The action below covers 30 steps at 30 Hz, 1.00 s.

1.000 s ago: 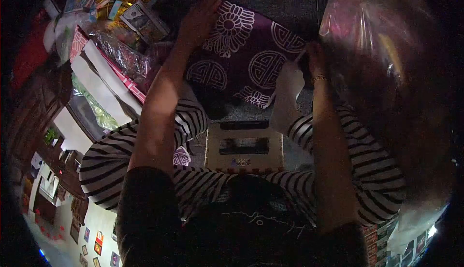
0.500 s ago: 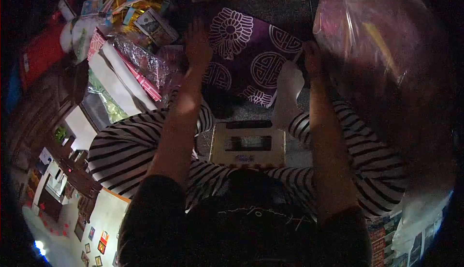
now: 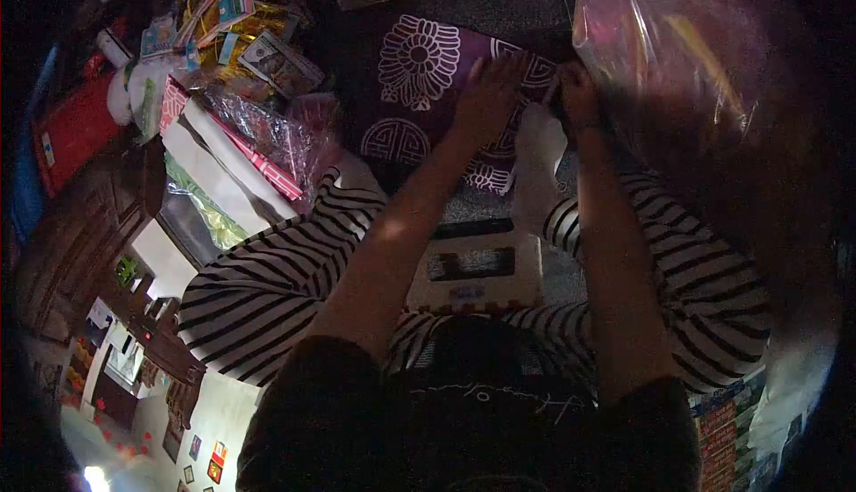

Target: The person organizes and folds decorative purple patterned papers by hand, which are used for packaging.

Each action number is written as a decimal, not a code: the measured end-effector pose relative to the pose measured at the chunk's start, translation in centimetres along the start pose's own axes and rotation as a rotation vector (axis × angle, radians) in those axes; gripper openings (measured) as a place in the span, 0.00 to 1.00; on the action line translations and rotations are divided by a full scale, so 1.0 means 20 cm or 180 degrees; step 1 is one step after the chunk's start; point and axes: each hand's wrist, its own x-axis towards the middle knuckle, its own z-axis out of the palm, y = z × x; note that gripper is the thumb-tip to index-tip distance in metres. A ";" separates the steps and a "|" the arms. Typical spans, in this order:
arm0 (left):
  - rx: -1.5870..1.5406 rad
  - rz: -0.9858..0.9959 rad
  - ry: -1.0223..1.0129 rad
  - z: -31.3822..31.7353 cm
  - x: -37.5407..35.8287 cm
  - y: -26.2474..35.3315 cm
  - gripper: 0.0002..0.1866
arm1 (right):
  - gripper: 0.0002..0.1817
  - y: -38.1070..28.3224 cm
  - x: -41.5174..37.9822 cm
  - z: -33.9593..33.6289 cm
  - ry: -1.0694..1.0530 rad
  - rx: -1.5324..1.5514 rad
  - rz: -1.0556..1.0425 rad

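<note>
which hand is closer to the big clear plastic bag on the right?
Right. The right hand sits at the edge of the plastic bag; whether it touches is unclear. The left hand lies flat on the purple patterned cloth, farther from it.

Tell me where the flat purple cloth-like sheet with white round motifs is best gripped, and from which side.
Probably at its near right corner, coming from the person's right. The purple sheet lies flat on the dark floor, so only edges offer purchase. That corner is bare, by the right hand, while the left hand rests flat on the sheet. Shiny packets crowd the left edge.
</note>
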 end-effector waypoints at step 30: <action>-0.0830 0.0747 -0.0215 0.10 0.11 0.02 0.27 | 0.15 -0.07 -0.01 -0.01 0.0079 -0.0606 0.0097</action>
